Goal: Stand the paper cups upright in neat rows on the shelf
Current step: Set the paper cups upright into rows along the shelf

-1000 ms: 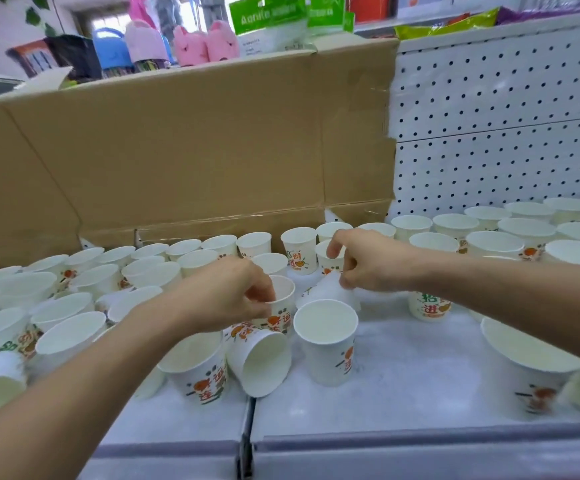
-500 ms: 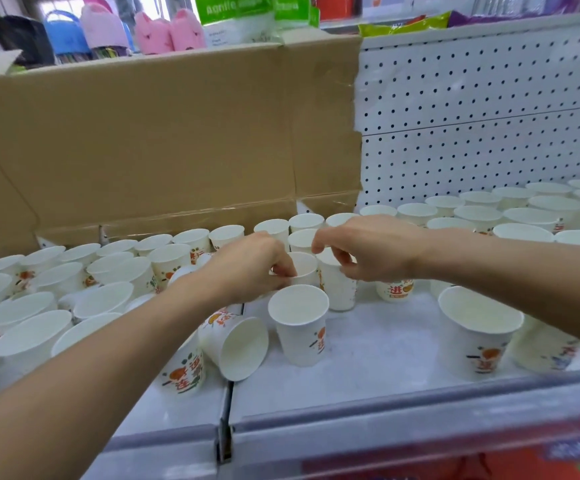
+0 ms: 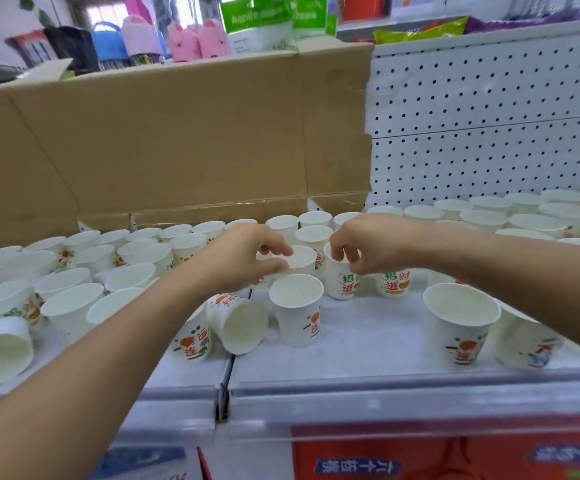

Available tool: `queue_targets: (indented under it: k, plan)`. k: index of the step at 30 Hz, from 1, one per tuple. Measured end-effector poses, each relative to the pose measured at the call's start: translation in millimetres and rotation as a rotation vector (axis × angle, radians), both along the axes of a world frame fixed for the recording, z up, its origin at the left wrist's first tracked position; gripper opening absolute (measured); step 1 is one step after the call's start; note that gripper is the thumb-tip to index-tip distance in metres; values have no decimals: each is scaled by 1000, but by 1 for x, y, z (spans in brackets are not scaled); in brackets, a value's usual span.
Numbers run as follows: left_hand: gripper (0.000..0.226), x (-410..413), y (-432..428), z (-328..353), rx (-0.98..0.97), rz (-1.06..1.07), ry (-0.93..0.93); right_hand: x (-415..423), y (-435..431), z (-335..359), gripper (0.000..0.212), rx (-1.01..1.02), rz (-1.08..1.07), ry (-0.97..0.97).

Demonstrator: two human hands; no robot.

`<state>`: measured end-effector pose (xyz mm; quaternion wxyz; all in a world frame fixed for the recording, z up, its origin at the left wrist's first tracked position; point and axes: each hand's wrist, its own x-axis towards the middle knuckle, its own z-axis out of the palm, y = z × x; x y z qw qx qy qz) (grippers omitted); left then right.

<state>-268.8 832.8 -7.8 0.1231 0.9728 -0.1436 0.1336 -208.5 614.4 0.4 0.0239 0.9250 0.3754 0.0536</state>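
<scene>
Paper cups [image 3: 295, 308] crowd the white shelf [image 3: 368, 344], mostly upright, and mid-straightening the left hand [image 3: 243, 259] pinches the rim of a middle cup [image 3: 303, 260] while the right hand [image 3: 373, 244] grips the neighbouring cup [image 3: 337, 284] by its rim; next, I reckon, both want nudging into line, then the tipped cup [image 3: 243, 325] righting.

A white pegboard panel [image 3: 489, 116] stands at the back right, a brown cardboard sheet [image 3: 177, 140] beside it; pink plush toys [image 3: 198, 41] and green packets [image 3: 257, 19] sit beyond.
</scene>
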Motion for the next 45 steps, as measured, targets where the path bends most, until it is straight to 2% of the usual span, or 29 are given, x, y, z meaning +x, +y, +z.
queue_targets:
  k: [5,6,8,11,13,16,18,21,23,24,26,29,32,35,38,45]
  plan:
    - [22,-60,13,0,-127,44,-25,-16,-2,4,32,127,60,-60]
    - [26,-70,16,-2,-70,61,-29,-21,-4,5,33,196,97,-35]
    - [34,-81,20,-8,216,128,-67,-38,2,3,34,302,217,74]
    - [29,-80,14,-15,587,168,-163,-54,20,-10,25,197,326,19]
    - [12,-74,14,-16,702,165,-231,-58,25,-16,11,135,327,-42]
    - [15,-63,18,-17,771,197,-292,-62,15,-13,4,147,291,-45]
    - [12,-60,13,-15,703,173,-283,-65,3,-8,4,144,252,-59]
    - [17,-56,-2,-10,293,183,-259,-72,-20,0,5,138,172,-79]
    - [18,-52,-17,-4,-4,174,-160,-74,-33,0,5,139,125,-84]
    - [17,-50,-25,-2,-86,158,-92,-75,-38,-1,5,136,110,-83]
    - [16,-43,-40,-2,-99,107,23,-75,-43,-6,8,112,86,-81]
    - [15,-36,-51,-9,-59,69,66,-75,-47,-9,20,128,69,-52]
    - [12,-41,-50,-10,-192,50,53,-73,-56,-4,36,217,51,-14]
    - [37,-59,-47,-9,-433,40,108,-69,-63,-1,56,206,5,32]
    - [66,-70,-51,-16,-356,67,200,-67,-60,-2,74,123,-58,91]
    - [74,-70,-73,-26,-402,114,162,-69,-53,-3,71,71,-112,9]
